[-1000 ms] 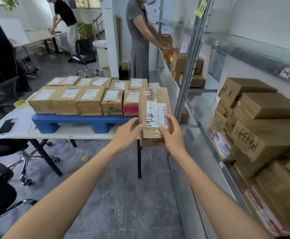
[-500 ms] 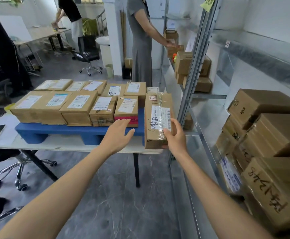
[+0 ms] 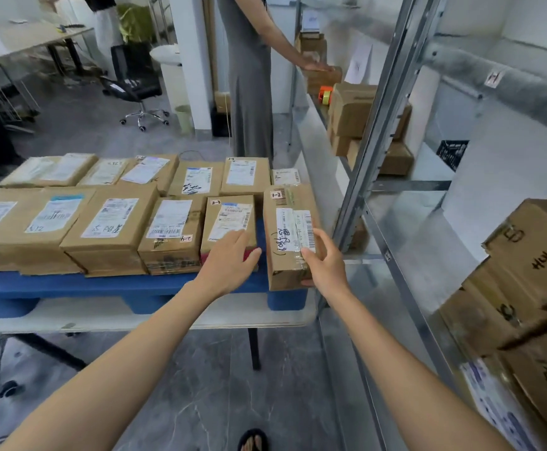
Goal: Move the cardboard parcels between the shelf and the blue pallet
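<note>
One blue pallet (image 3: 103, 286) is recorded on one worktop (image 3: 135, 317). Six cardboard parcels (image 3: 109, 229) are counted in its front row, the end parcel (image 3: 285, 222) included; seven labelled tops are made out in the back row (image 3: 195, 180), the leftmost blurred. Two hands are noted, a left hand (image 3: 226, 258) and a right hand (image 3: 326, 268). Two other persons (image 3: 249, 76) are seen. The shelf parcels (image 3: 532, 255) are too blurred to be counted.

white table (image 3: 142, 315), blue pallet (image 3: 103, 288) (parcel-laden (image 3: 106, 229))
</note>
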